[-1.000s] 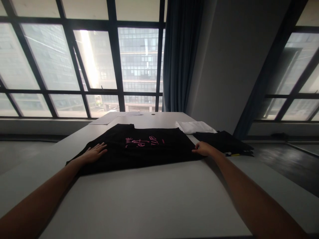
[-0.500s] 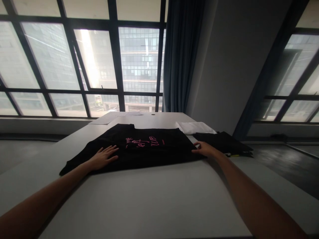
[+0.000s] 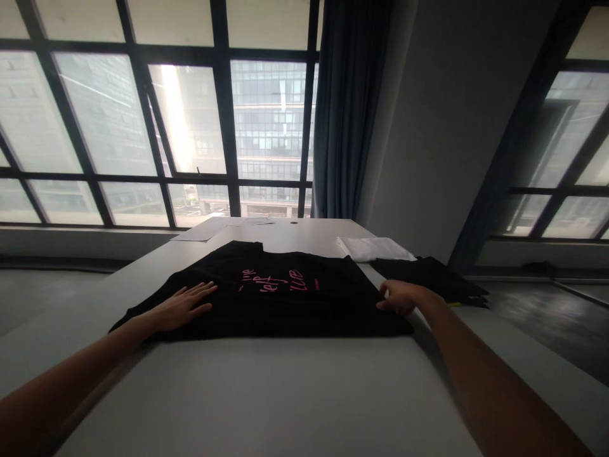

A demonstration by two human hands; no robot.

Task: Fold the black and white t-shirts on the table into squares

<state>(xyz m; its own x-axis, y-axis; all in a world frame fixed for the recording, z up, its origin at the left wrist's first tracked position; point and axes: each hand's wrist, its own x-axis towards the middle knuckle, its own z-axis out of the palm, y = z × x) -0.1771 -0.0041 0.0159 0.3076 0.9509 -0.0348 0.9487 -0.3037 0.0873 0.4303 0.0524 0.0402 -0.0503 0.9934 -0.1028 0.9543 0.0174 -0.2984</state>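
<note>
**Left hand (image 3: 183, 306) flat, right hand (image 3: 399, 297) curled, on black T-shirt (image 3: 295, 304)**

We hold the left palm down, fingers spread, on the shirt's left side. Right fingers curl at its right edge; we cannot tell whether they pinch cloth. Shirt lies spread, pink lettering up, on the pale grey table (image 3: 285, 393). Beyond: white folded cloth (image 3: 373, 249), dark garments (image 3: 438, 279), papers (image 3: 204, 230). Gridded windows (image 3: 143, 127), blue curtain (image 3: 342, 108) behind.

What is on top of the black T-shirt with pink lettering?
The left hand lies flat on the black T-shirt; the right hand curls over its right edge. The table beneath it is covered.
</note>
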